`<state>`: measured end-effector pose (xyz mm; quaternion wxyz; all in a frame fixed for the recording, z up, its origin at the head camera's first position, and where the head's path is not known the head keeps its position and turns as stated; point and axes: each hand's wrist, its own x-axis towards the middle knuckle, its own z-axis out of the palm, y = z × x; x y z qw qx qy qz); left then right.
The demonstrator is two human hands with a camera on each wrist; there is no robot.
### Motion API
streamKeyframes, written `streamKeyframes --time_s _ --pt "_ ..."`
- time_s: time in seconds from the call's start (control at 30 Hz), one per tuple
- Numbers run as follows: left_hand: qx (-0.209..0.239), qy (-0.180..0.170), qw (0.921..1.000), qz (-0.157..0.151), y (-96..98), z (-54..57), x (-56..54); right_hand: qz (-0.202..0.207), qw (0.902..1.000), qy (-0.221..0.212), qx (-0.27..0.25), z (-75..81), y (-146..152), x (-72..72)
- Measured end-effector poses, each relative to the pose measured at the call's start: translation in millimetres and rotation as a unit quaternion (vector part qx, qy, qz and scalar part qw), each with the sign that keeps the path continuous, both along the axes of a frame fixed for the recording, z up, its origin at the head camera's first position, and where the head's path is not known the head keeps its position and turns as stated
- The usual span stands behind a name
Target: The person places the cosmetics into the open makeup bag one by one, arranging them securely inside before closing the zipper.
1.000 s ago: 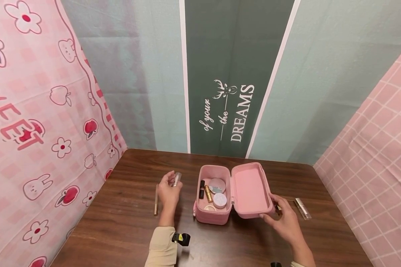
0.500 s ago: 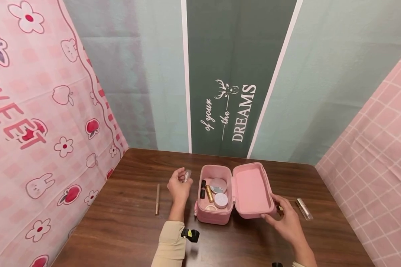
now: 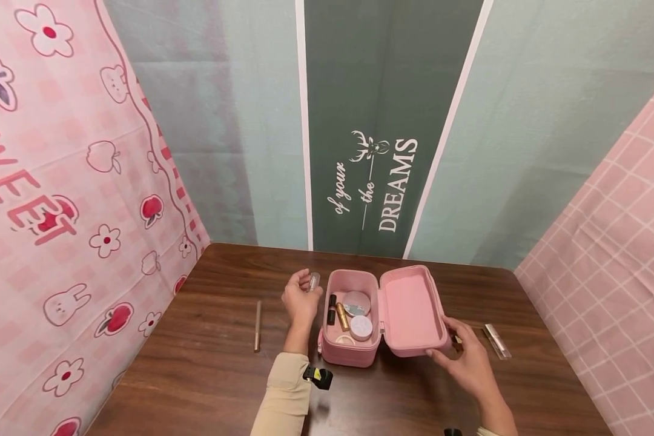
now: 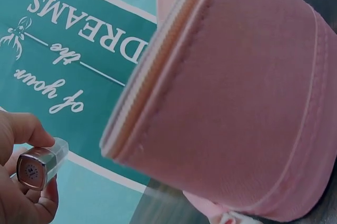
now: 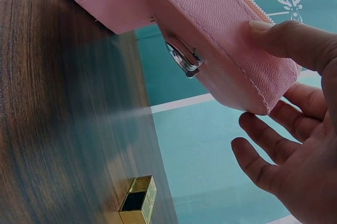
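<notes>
My left hand [image 3: 301, 301] pinches a square lipstick [image 4: 43, 167] with a clear cap, just left of the case's rim. A pink makeup case [image 3: 349, 356] stands open at the middle of the table. Inside lie a black lipstick [image 3: 331, 310], a gold tube [image 3: 342, 317], a round compact [image 3: 356, 303] and a pale round box [image 3: 361, 327]; another round piece is partly hidden by the front wall. On the right, my right hand [image 3: 470, 358] grips the corner of the case's lid [image 3: 413, 312], thumb on the rim side, fingers beneath, tilted outward.
A slim gold-brown pencil [image 3: 258, 327] lies left of the case. Right of my right hand lies a clear-capped tube [image 3: 496, 341]. In the right wrist view a gold and black tube [image 5: 138, 201] rests on the wooden table [image 5: 63, 145]. Fabric sheets hang behind and at both sides.
My left hand has carried the lipstick rightward and slightly away, from beside the pencil to the case's left rim. The right hand keeps its grip on the lid.
</notes>
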<state>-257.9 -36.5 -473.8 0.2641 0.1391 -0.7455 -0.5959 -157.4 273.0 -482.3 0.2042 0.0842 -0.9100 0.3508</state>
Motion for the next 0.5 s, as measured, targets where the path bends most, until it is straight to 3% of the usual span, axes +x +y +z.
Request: streamKeyframes --time_s 0.5 --pt "-0.015 -0.007 0.9995 -0.027 20.5 8.0 -9.3 -0.003 1.0000 -0.005 0.004 0.8 0.1 0.9"
